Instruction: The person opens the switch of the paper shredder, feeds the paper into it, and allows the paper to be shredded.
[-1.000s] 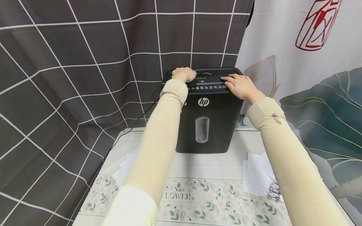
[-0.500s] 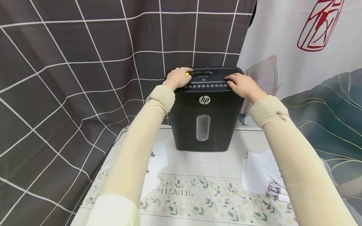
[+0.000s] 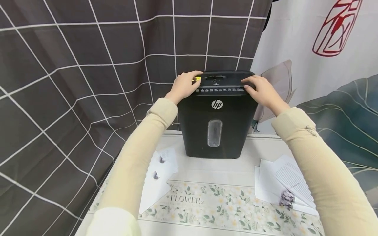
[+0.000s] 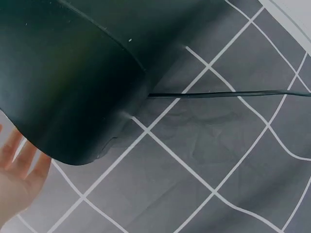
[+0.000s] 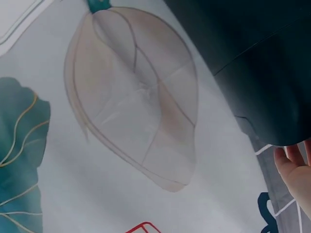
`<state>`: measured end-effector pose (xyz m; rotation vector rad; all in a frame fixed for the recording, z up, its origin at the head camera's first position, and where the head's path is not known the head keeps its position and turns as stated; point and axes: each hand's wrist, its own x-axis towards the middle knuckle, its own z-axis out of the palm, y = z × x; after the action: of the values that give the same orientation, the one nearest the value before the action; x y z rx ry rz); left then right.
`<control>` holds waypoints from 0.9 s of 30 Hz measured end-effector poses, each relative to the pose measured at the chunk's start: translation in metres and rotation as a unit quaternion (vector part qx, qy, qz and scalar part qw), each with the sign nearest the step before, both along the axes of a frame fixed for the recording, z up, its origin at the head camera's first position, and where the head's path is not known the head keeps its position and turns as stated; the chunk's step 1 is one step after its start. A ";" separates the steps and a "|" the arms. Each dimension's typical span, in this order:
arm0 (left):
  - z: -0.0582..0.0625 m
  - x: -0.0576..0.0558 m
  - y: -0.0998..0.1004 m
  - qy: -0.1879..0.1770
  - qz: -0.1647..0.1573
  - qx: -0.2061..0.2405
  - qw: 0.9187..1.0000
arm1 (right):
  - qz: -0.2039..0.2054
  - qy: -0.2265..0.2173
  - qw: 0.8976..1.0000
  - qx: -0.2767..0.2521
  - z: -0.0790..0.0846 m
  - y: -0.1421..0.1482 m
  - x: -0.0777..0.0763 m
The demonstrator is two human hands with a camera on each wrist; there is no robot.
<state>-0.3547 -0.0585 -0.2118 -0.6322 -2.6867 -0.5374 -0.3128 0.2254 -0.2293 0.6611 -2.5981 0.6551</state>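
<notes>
A black HP paper shredder point(image 3: 230, 131) stands upright at the back of the table, with a narrow window in its front. On its top left edge rests my left hand point(image 3: 184, 86), thumb and fingers apart beside a yellow label point(image 3: 198, 78). My right hand point(image 3: 264, 90) touches the top right corner with loosely bent fingers. The feed slot and row of printed icons lie between the hands. In the left wrist view, straight fingers point(image 4: 19, 158) reach the shredder's rim; the right wrist view shows fingertips point(image 5: 281, 158) at the opposite rim.
White papers point(image 3: 156, 193) lie left, partly under my sleeve, with two small dark marks or scraps on them. More printed sheets point(image 3: 267, 186) and a purplish crumpled-looking patch point(image 3: 287, 198) are at right. A black cord point(image 4: 218, 93) runs from the shredder. A dark checked curtain point(image 3: 124, 42) hangs behind.
My left hand has moved left across the shredder's top to its left edge, and its fingers have spread. My right hand has slid slightly right toward the corner. The shredder stays in place.
</notes>
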 end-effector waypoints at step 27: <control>-0.036 0.057 -0.046 0.163 -0.003 0.008 0.987 | 0.099 0.117 0.985 -0.076 -0.033 -0.042 0.051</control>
<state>-0.2981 -0.1048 -0.2475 -0.6607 -2.3715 -0.4140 -0.2621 0.1834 -0.2624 0.8963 -2.2616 0.7773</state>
